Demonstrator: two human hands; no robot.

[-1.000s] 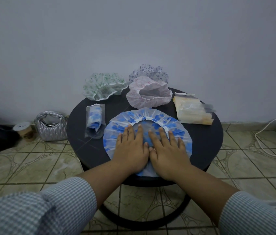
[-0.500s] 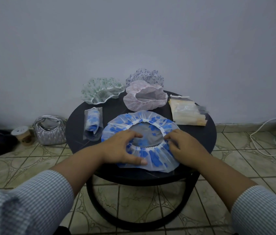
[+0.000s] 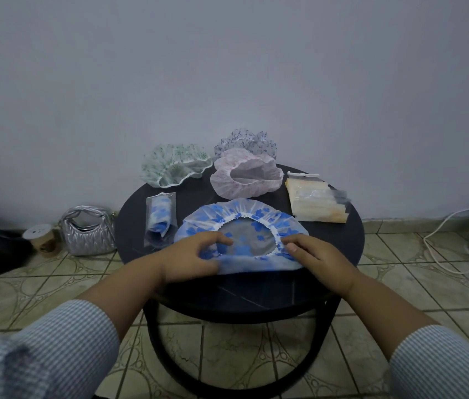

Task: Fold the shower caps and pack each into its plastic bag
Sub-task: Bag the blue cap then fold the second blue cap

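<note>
A blue-flowered shower cap (image 3: 259,223) lies opening-up on the round black table (image 3: 339,249). My left hand (image 3: 193,256) pinches its near left rim, and my right hand (image 3: 312,253) pinches the near right rim, lifting the near edge. A bagged blue cap (image 3: 160,218) lies to the left. At the back sit a green-flowered cap (image 3: 174,165), a pink cap (image 3: 246,175) and a purple-patterned cap (image 3: 244,141). A stack of empty plastic bags (image 3: 315,201) lies at the right.
On the tiled floor to the left stand a silver quilted handbag (image 3: 88,233) and a small spool (image 3: 40,236). A white cable (image 3: 452,246) trails over the floor at the right. A grey wall rises right behind the table.
My hands went from pressing flat on the middle of the blue cap to gripping its near rim at both sides. The near edge has lifted and the cap's opening shows.
</note>
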